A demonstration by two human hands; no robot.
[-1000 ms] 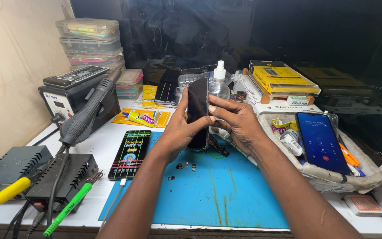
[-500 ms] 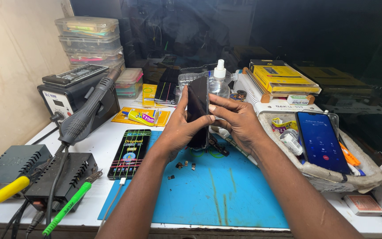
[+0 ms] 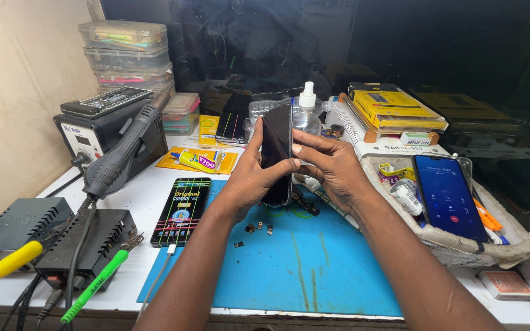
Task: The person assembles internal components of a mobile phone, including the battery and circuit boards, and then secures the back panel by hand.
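Left hand: the left hand is closed around a dark phone, thumb along its near long edge and fingers curled behind it.
Right hand: the right hand grips the same phone from the other side, fingertips pressed flat on the black glass.
Dark phone: held upright on its short end, screen off, above the far edge of the blue mat, near the middle of the desk.
Blue mat: lies along the near edge of the desk; a few tiny dark parts sit on it just below the hands.
Packaged screen: a flat black box with coloured stripes lies at the mat's left edge.
Left side of desk: a hot-air station with its grey handle leaning forward; two dark boxes at the near left corner, with a yellow tool and a green-handled tool on them.
Right side of desk: a lit phone with a blue screen rests in a padded tray.
Behind the hands: a clear bottle with a white nozzle; stacked clear boxes at the far left corner.
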